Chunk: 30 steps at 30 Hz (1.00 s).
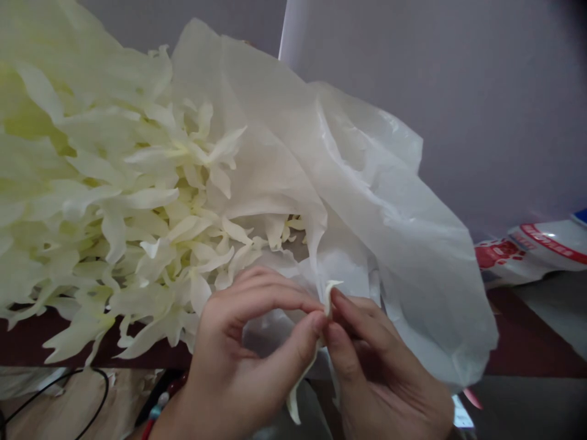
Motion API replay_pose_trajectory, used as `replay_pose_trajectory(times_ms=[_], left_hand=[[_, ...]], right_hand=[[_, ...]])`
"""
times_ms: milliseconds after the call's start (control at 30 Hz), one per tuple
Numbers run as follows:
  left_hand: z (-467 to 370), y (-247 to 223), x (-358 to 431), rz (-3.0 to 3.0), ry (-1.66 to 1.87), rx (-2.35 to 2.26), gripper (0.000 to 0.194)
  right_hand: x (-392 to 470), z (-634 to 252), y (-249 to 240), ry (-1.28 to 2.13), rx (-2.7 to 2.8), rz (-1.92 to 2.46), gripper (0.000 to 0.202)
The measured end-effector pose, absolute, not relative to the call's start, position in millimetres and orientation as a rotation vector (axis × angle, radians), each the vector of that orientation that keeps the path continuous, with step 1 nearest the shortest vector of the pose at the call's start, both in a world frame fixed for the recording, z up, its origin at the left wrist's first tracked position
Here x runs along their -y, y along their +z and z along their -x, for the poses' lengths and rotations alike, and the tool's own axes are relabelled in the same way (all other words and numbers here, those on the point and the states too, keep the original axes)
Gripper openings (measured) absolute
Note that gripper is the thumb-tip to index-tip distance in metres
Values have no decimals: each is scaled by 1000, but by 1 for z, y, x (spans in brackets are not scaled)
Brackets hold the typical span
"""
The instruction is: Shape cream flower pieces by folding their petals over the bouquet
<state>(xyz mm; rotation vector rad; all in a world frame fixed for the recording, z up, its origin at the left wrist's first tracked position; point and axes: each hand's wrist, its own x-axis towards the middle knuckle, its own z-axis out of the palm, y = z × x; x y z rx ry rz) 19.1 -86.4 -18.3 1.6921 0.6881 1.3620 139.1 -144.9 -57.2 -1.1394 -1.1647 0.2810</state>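
Observation:
Between the fingertips of both hands is a cream-white artificial flower piece point(296, 403), one thin curled tip above the fingers and a longer petal below them. My left hand point(257, 348) pinches it with thumb and forefinger. From the other side, my right hand point(380, 373) pinches it the same way, the two hands' fingertips meeting. The middle of the piece is hidden by the fingers. Left of and behind my left hand lies a large heap of similar cream-yellow artificial flowers point(151, 201). A translucent white plastic bag point(413, 244) spreads behind the hands.
Some flowers overhang the front edge of the dark red surface point(523, 342). A white package with red print point(550, 244) lies at the right. Lower left, a black cable point(107, 391) loops over the floor. A grey wall point(458, 104) rises behind.

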Motion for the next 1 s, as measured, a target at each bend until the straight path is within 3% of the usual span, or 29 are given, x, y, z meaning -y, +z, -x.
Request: replay_pose_trajectory(times_ms=[233,500,1000], left_hand=[[-20,-19,92,-1857,1435,-763,17],[-18,-18,86,-1621,1285,-657,13],[-26,-22,92,-1815,1489,-766,17]], right_hand=[[145,-140,-58,279,1191,1126,50],[145,-140,-54,352,1154,1117,47],[143,-139,-54,373,1159,1116,19]])
